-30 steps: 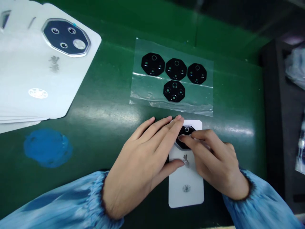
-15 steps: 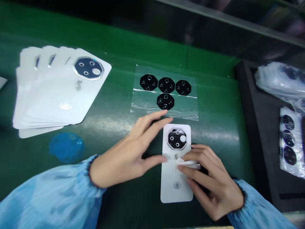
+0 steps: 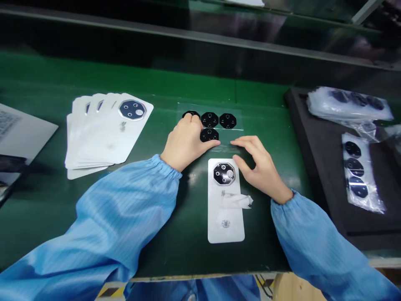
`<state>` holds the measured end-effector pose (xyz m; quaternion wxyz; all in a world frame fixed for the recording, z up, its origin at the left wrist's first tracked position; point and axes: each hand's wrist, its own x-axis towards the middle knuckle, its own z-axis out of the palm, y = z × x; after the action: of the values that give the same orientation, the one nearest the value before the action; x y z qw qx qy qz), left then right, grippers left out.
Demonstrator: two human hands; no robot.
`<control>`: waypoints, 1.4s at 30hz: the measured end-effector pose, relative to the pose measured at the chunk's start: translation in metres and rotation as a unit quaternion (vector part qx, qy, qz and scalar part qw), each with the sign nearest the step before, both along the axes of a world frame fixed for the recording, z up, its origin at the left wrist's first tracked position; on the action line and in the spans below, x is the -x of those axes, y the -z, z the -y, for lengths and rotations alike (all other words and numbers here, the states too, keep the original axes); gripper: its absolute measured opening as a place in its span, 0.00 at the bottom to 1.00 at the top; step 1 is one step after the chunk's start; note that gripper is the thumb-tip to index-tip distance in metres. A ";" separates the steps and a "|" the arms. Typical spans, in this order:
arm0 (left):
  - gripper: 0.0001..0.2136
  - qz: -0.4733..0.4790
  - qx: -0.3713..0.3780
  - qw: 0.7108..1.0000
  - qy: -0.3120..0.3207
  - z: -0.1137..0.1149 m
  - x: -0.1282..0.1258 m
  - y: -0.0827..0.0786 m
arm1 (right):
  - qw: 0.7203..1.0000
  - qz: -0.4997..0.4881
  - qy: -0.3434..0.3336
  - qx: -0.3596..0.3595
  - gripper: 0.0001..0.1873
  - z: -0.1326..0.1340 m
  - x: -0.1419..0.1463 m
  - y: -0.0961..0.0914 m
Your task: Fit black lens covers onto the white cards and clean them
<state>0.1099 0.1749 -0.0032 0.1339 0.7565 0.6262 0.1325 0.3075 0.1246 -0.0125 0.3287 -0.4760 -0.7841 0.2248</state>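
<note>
My left hand (image 3: 184,142) rests over the left part of a clear film sheet (image 3: 230,143) bearing several black octagonal camera lens covers (image 3: 227,121). Its thumb stretches out below the lowest cover, apart from the bent fingers, whose tips are partly hidden. At the sheet's lower right edge is my right hand (image 3: 258,167), empty, with thumb and fingers apart. Between me and the sheet lies a white phone back panel (image 3: 216,232) with a black octagonal camera area (image 3: 223,174). A crumpled white wipe (image 3: 236,201) sits across its middle, untouched.
Fanned white back panels (image 3: 103,142) are stacked on the left of the green mat (image 3: 175,251). A printed white sheet (image 3: 28,125) lies farther left. At right, a black foam tray (image 3: 326,184) carries bagged lens covers (image 3: 357,167). A dark ledge runs along the back.
My right hand has let go of the wipe, leaving it on the panel, and moved up to the film sheet. My left hand has moved from beside the panel onto the sheet. The view has shifted.
</note>
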 end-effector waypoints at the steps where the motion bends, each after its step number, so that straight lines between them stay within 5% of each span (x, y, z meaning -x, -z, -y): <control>1: 0.25 -0.008 0.015 1.000 -0.002 -0.001 -0.001 -0.003 | 1.000 -0.006 0.004 0.003 0.16 0.000 -0.002 0.001; 6: 0.25 -0.006 0.067 0.998 -0.010 -0.006 -0.003 -0.009 | 0.999 -0.028 -0.032 0.010 0.14 0.020 -0.007 -0.012; 13: 0.25 0.005 0.074 0.997 -0.019 -0.008 -0.003 -0.006 | 0.983 0.041 -0.163 0.071 0.18 0.063 -0.020 -0.019; 20: 0.26 -0.015 0.022 1.000 -0.009 -0.005 -0.010 -0.007 | 0.987 0.064 -0.124 0.077 0.31 0.040 -0.012 -0.009; 31: 0.20 -0.051 -0.054 0.997 0.028 0.012 -0.016 -0.011 | 0.996 0.011 -0.040 0.076 0.20 0.030 -0.013 -0.002; 38: 0.17 0.130 -0.088 0.988 -0.001 0.020 0.001 0.001 | 0.997 0.008 -0.039 0.073 0.19 0.029 -0.013 0.000; 42: 0.22 0.380 0.012 0.925 -0.008 0.027 0.014 0.000 | 0.997 0.002 -0.044 0.060 0.18 0.031 -0.012 0.001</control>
<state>0.0958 0.1481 -0.0032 0.3701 0.6426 0.5361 0.4033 0.3193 0.0940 -0.0131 0.2880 -0.4607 -0.7897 0.2850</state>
